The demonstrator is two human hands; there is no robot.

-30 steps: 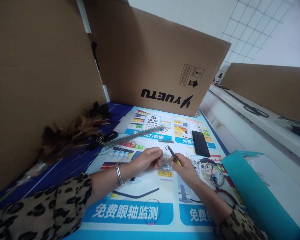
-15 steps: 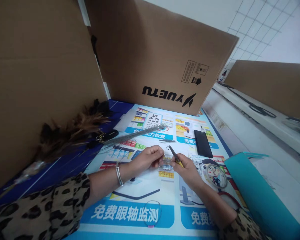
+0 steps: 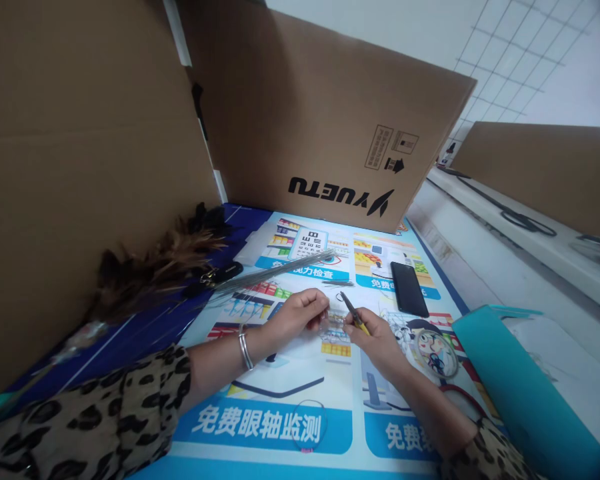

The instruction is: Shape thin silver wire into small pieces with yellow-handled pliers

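Observation:
My left hand pinches the near side of a small, clear, wiry piece whose kind I cannot make out. My right hand is closed around a pair of pliers with dark jaws and yellow handles, the jaws pointing up and away to the left. Its fingertips sit at the right side of the clear piece. Just beyond the hands lies a bundle of thin grey wires, with a few short wire pieces beside it. A thin wire loop with a pink bit rests close to me.
A black phone lies at the right, near a round clear dish and a teal box. Brown feathers and a black key fob are at the left. Cardboard panels stand behind and left.
The whole view has shifted slightly, so everything appears a little to the right. Both hands keep nearly the same grip and place.

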